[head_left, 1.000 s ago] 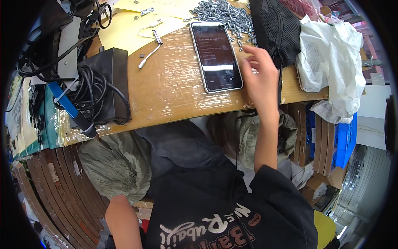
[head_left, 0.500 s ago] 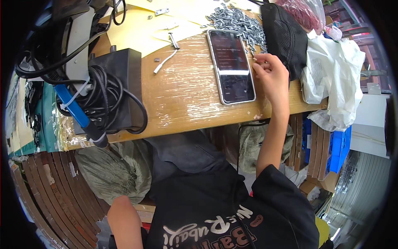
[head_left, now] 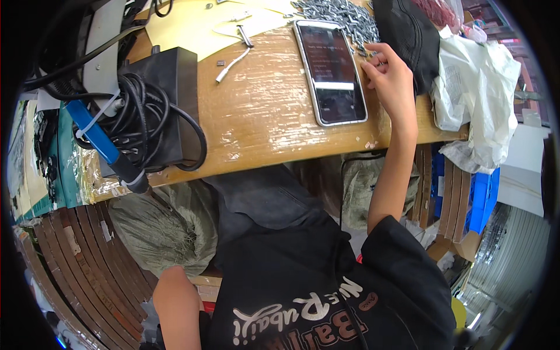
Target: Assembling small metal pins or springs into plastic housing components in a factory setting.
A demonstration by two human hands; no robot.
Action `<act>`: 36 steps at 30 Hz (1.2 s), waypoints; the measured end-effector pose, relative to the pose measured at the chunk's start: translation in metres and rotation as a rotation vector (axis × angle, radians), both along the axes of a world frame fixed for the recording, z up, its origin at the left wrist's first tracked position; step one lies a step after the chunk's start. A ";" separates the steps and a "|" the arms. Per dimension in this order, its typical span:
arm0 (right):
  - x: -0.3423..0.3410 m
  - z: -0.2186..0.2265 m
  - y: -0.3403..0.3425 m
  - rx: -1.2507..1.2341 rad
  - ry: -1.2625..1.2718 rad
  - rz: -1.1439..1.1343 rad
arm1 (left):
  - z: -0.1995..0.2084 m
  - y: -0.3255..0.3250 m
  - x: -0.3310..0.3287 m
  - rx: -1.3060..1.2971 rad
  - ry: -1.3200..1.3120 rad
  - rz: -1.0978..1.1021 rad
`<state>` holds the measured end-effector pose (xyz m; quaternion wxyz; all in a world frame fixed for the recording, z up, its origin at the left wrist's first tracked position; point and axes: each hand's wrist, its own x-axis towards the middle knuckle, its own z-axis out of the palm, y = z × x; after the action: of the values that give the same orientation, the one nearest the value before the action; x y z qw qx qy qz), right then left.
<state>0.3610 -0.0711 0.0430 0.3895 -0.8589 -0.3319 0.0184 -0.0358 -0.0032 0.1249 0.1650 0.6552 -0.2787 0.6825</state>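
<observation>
My right hand (head_left: 393,79) is by the right edge of a heap of small grey metal pieces (head_left: 345,17). Its fingers are curled, thumb and forefinger drawn toward each other at the heap's near edge. Whether a small piece lies between the fingertips I cannot make out. Left of this hand, a phone (head_left: 341,108) in a pale case lies flat with its dark screen lit. A short white cable (head_left: 234,66) with a metal part at its upper end rests farther left, beside a tiny metal piece (head_left: 220,63). Only my left forearm (head_left: 177,306) shows at lower left; that hand is out of view.
A black box (head_left: 185,87) with coiled black cables (head_left: 153,111) and a blue-handled tool (head_left: 93,133) occupies the table's left. Yellow sheets (head_left: 192,26) lie at the back. Right of my hand are a black mesh pouch (head_left: 413,44) and a white plastic bag (head_left: 475,87).
The whole view has shifted, so the table and its objects appear higher. My right hand stays beside the phone, its fingertips still near the heap's edge.
</observation>
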 end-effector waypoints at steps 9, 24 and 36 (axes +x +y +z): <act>0.011 -0.005 -0.004 -0.020 0.017 0.022 | 0.009 -0.020 0.002 -0.013 0.065 -0.065; -0.002 0.023 0.003 -0.037 0.124 -0.031 | 0.017 -0.041 0.020 -0.002 0.154 -0.090; 0.019 -0.009 0.001 -0.103 -0.038 0.011 | 0.011 -0.040 0.044 -0.013 0.143 -0.100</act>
<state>0.3805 -0.0700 0.0336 0.3383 -0.8763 -0.3423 0.0214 0.0087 -0.0428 0.1361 0.2227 0.6865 -0.2943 0.6265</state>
